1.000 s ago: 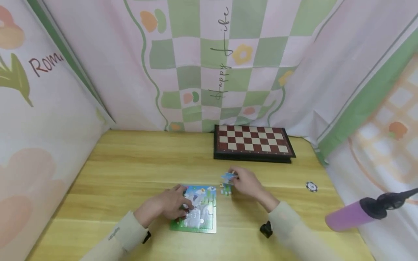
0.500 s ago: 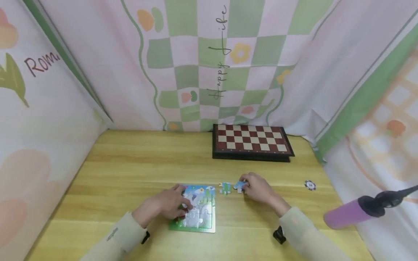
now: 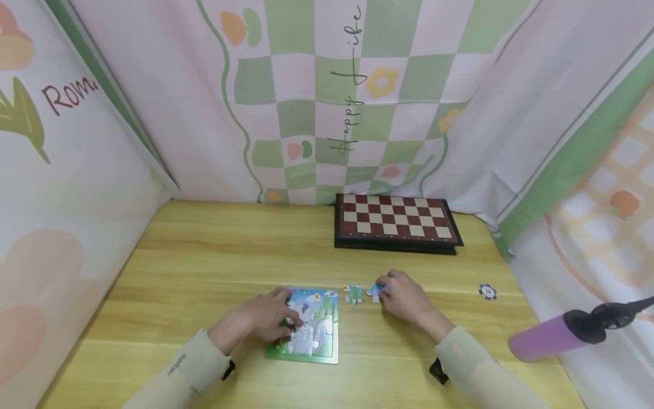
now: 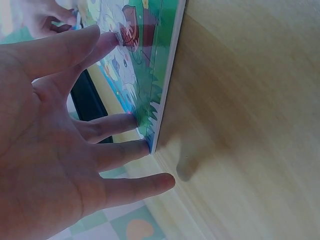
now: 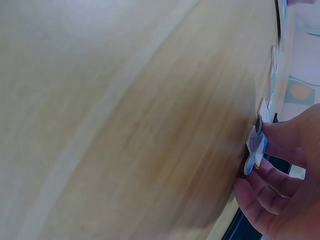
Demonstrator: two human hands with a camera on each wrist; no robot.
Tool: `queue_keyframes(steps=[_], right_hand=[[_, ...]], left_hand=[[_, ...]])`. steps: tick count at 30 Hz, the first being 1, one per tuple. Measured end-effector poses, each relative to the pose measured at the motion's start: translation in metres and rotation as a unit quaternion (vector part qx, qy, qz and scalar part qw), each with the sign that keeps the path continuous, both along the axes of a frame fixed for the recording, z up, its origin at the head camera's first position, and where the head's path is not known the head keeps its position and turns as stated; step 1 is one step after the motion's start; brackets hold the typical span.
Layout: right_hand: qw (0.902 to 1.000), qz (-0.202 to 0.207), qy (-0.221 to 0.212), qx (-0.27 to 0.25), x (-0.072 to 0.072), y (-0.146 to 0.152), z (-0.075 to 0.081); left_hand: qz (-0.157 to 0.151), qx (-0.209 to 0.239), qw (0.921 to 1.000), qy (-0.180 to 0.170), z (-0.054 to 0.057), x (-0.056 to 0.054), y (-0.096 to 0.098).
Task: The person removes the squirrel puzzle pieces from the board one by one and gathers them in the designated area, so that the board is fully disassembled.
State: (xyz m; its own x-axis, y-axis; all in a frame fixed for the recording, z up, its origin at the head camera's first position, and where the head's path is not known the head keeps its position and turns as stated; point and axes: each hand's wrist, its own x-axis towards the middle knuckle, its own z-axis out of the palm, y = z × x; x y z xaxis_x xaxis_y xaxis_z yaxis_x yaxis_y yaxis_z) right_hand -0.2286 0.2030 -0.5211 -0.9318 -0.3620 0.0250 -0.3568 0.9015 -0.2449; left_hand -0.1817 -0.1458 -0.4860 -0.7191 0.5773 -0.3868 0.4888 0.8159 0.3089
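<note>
A jigsaw puzzle (image 3: 319,329) in a flat tray, its picture blue on top, grey in the middle and green below, lies on the table. My left hand (image 3: 268,318) rests on its left side with fingers spread; the left wrist view shows the fingertips (image 4: 142,147) at the edge of the puzzle. To the right of it, my right hand (image 3: 406,295) pinches a blue and white puzzle piece (image 5: 256,147) between thumb and fingers, low over the table. Another loose puzzle piece (image 3: 353,294), green and blue, lies between the puzzle and my right hand.
A red and white checkerboard box (image 3: 395,224) stands at the back against the patterned curtain (image 3: 339,130). On the right lie a black and white poker chip (image 3: 487,292) and a purple cylinder (image 3: 549,339) with a black top. Curtains border the wooden table (image 3: 230,244).
My right hand has moved to the right and lowered with its puzzle piece, away from the loose green piece that it overlapped. My left hand stays on the puzzle.
</note>
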Motion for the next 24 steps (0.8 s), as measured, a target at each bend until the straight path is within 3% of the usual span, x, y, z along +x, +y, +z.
queue_keyframes(steps=[17,24], right_hand=[[0.9996,0.003,0.022,0.018,0.006,-0.011,0.006],[0.9966,0.030,0.069,-0.036,0.003,-0.051,0.015]], left_hand=[[-0.004,0.004,1.0000,0.001,-0.001,0.002,-0.002],[-0.017,0.013,0.9996,0.016,-0.003,0.003,-0.006]])
